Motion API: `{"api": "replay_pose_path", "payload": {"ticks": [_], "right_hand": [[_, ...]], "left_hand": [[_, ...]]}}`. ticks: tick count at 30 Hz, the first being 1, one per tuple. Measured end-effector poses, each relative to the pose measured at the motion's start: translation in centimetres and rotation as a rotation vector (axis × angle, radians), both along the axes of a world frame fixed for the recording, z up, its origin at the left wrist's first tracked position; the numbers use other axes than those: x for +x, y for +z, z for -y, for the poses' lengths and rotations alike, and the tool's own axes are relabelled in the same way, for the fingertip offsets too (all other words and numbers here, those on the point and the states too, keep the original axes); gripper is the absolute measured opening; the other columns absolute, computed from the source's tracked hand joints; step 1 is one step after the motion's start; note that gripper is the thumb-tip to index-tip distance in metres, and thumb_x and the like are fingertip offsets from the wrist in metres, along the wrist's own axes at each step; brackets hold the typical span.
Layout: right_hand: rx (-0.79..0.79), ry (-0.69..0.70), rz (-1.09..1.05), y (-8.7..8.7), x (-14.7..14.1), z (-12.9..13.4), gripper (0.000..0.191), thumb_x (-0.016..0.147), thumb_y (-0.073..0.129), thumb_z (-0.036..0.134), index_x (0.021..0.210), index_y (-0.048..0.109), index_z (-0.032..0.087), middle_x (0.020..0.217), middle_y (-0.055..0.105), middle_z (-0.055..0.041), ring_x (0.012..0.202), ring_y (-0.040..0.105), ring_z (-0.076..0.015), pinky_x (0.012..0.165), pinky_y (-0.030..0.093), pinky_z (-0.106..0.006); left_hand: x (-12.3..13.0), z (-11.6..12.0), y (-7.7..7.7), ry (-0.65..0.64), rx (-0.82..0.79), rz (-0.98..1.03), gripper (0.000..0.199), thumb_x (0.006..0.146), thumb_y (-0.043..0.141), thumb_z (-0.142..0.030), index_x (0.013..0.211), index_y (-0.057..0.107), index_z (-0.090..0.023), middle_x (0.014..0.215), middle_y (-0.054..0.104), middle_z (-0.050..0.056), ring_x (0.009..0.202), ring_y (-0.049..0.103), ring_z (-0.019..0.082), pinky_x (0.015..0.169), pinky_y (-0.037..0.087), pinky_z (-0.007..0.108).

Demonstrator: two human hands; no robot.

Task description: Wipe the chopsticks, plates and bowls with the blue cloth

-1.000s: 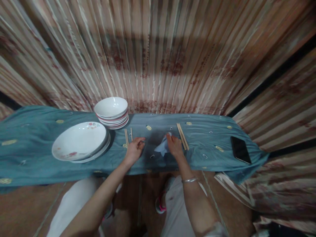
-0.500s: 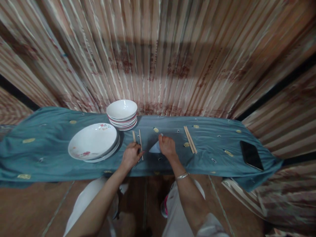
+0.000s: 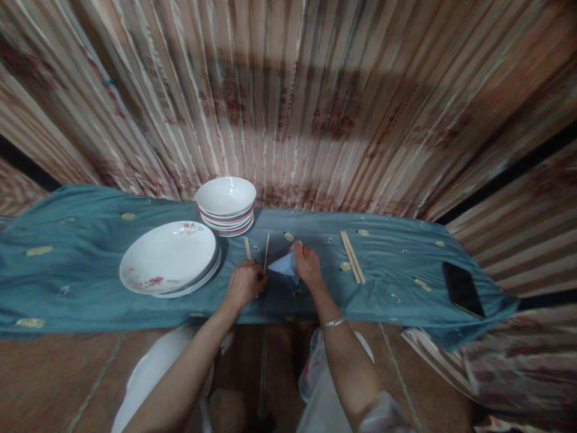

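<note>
My left hand [image 3: 246,282] is closed on a thin wooden chopstick [image 3: 267,249], which stands out above its fingertips. Just left of that chopstick, the ends of other chopsticks [image 3: 247,248] show beyond my knuckles, their lower parts hidden under the hand. A light blue cloth [image 3: 285,266] hangs in folds from my right hand [image 3: 307,263], whose fingers are wrapped round its upper part. Both hands are low over the middle of the table, with the cloth between them. Another group of chopsticks [image 3: 353,257] lies to the right of my right hand.
A stack of large flowered plates [image 3: 166,258] is at the left, with a stack of white bowls [image 3: 226,197] behind it. A black phone [image 3: 463,288] lies at the right end of the green tablecloth [image 3: 406,264]. A striped curtain [image 3: 288,108] hangs behind the table.
My left hand has moved slightly right, bringing one chopstick away from the others beside it. The cloth in my right hand has shifted and shows more of its folds.
</note>
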State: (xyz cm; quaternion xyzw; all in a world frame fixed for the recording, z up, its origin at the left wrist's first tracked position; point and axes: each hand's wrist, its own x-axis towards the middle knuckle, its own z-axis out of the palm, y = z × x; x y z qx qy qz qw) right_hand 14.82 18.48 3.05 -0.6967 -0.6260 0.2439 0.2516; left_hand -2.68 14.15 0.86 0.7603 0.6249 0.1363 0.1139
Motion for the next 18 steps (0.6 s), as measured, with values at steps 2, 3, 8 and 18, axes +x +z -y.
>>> {"api": "replay_pose_path", "payload": {"ticks": [2,3,8,18], "right_hand": [[0.003,-0.031,-0.144,-0.4,0.1,-0.2,0.052,0.097,0.025,0.038,0.089,0.073,0.021,0.088,0.073,-0.0098,0.091,0.067,-0.0216,0.085,0.045,-0.031],[-0.001,-0.052,-0.230,-0.6,0.2,-0.4,0.051,0.096,0.026,0.039,0.087,0.073,0.021,0.086,0.073,-0.0084,0.089,0.067,-0.0207,0.084,0.046,-0.030],[-0.061,-0.122,-0.701,-1.3,1.0,-1.4,0.052,0.090,0.029,0.042,0.095,0.073,0.015,0.083,0.074,-0.0074,0.074,0.067,-0.0187,0.070,0.050,-0.028],[-0.019,-0.153,-0.475,-1.1,2.9,-1.5,0.048,0.087,0.034,0.044,0.096,0.072,0.017,0.091,0.073,-0.0091,0.098,0.065,-0.0196,0.088,0.047,-0.030]], "left_hand": [[0.1,0.0,0.1,0.016,-0.003,0.021,0.011,0.078,0.058,-0.020,0.069,0.065,-0.019,0.080,0.064,0.007,0.082,0.061,0.022,0.069,0.042,0.028],[0.1,0.0,0.2,0.026,0.002,0.043,0.012,0.077,0.058,-0.018,0.068,0.065,-0.019,0.079,0.064,0.007,0.081,0.061,0.022,0.069,0.042,0.028],[-0.3,-0.8,0.4,0.113,0.050,0.305,0.010,0.070,0.060,-0.013,0.064,0.064,-0.019,0.070,0.063,0.003,0.071,0.058,0.017,0.066,0.042,0.026],[1.9,-0.7,-0.2,0.117,-0.157,1.139,0.019,0.067,0.063,-0.036,0.065,0.062,-0.018,0.051,0.053,-0.005,0.049,0.046,0.009,0.048,0.035,0.021]]}}
